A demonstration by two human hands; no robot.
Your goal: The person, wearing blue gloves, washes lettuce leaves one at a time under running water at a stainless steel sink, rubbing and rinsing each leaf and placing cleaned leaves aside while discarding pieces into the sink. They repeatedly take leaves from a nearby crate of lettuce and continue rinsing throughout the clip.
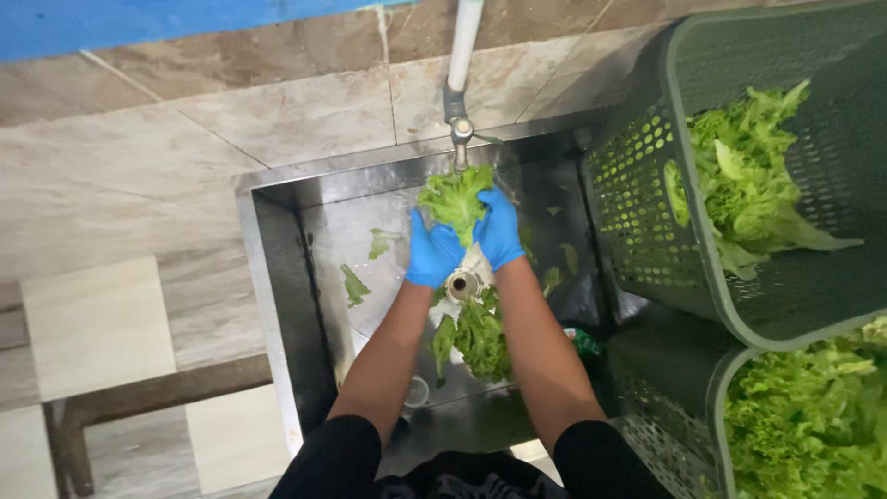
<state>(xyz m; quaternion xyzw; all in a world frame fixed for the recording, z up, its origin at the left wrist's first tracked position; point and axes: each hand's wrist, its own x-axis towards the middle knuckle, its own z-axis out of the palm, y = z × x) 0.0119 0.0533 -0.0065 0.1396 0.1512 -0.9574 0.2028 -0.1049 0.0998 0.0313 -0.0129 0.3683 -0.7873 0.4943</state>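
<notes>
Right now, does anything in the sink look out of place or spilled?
Yes. Loose torn leaf scraps lie scattered on the sink floor, away from the lettuce head that the left hand and right hand hold under the tap. Nothing looks damaged.

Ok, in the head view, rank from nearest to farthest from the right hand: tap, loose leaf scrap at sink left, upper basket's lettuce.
From the blue-gloved right hand:
1. Metal tap, just above.
2. Loose green leaf scrap, left on the steel sink floor.
3. Lettuce in the upper grey perforated plastic basket, far right.
</notes>
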